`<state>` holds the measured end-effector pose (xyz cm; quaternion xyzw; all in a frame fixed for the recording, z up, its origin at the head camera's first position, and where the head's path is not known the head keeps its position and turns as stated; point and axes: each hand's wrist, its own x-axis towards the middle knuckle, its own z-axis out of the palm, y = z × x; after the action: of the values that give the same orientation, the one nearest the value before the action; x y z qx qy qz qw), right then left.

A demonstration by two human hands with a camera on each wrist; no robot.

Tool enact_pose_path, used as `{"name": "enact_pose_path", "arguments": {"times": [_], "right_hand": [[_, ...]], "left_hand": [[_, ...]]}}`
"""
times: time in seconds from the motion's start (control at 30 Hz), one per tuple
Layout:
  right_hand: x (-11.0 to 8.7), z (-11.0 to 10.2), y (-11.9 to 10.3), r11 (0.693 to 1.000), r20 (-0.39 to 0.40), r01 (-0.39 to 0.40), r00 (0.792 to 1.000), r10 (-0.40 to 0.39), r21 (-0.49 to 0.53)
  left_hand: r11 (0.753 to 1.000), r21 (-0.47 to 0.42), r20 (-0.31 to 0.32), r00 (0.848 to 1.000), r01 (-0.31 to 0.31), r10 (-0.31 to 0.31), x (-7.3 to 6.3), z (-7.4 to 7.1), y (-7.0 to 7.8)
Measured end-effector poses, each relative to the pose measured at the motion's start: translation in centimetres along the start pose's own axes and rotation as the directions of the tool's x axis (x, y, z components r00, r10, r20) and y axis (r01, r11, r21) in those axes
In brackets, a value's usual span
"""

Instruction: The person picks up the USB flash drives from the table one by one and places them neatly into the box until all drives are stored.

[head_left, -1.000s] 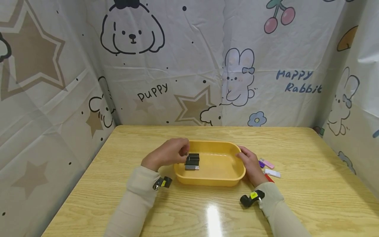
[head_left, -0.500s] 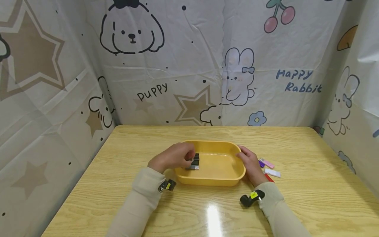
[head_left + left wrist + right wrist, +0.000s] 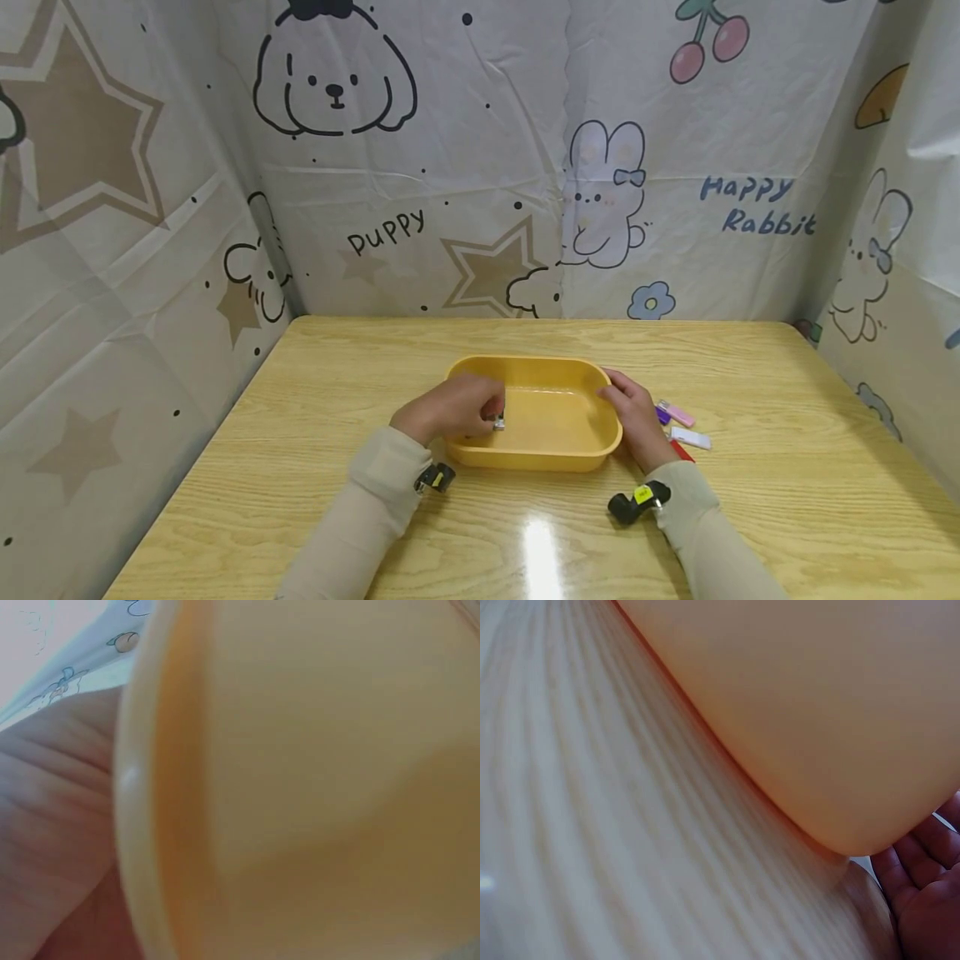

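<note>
A yellow plastic tray (image 3: 555, 429) stands on the table. In the head view my left hand (image 3: 453, 406) reaches over its left rim, fingers curled and pointing down at the tray floor. The metal plug of a USB flash drive (image 3: 498, 425) peeks out by the fingertips; the hand covers the dark drives there, and whether it pinches one is hidden. My right hand (image 3: 636, 417) grips the tray's right rim, thumb over the inside and fingers outside. The left wrist view shows the tray wall (image 3: 135, 795) beside the hand; the right wrist view shows fingers (image 3: 919, 859) against the tray's outer side.
Right of my right hand lie a pink USB flash drive (image 3: 678, 414), a white one (image 3: 690, 438), a purple piece (image 3: 663, 415) and a red piece (image 3: 682, 451), partly behind the wrist. The wooden table (image 3: 360, 358) meets a printed cloth backdrop (image 3: 450, 167).
My left hand has moved right and down from the tray's left rim, covering the dark USB flash drives that showed before. My right hand and the tray have stayed put.
</note>
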<state>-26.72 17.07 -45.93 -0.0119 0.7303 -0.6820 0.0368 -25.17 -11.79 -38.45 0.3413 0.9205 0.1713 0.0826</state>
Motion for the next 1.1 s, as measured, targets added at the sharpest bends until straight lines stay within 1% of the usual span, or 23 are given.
{"name": "enact_pose_path", "arguments": {"times": [0.23, 0.47, 0.67, 0.87, 1.1], "right_hand": [[0.0, 0.1, 0.0, 1.0, -0.002, 0.005, 1.0, -0.005, 0.001], [-0.1, 0.1, -0.1, 1.0, -0.001, 0.007, 1.0, -0.007, 0.009], [-0.1, 0.0, 0.0, 1.0, 0.0, 0.0, 1.0, 0.0, 0.007], [-0.1, 0.1, -0.1, 1.0, 0.002, 0.01, 1.0, -0.01, 0.005], [0.0, 0.0, 0.1, 1.0, 0.002, 0.012, 1.0, -0.012, 0.004]], "left_hand": [[0.999, 0.037, -0.004, 1.0, 0.009, -0.009, 0.2, 0.6, 0.1], [0.997, 0.072, 0.011, 1.0, 0.013, -0.014, 0.4, 1.0, 0.0], [0.994, 0.107, 0.015, 1.0, 0.006, -0.007, 0.6, 1.2, -0.1], [0.994, 0.108, 0.017, 1.0, -0.001, -0.001, 0.7, 1.3, 0.0], [0.989, 0.147, 0.016, 1.0, 0.015, -0.017, 0.8, 1.6, 0.2]]}}
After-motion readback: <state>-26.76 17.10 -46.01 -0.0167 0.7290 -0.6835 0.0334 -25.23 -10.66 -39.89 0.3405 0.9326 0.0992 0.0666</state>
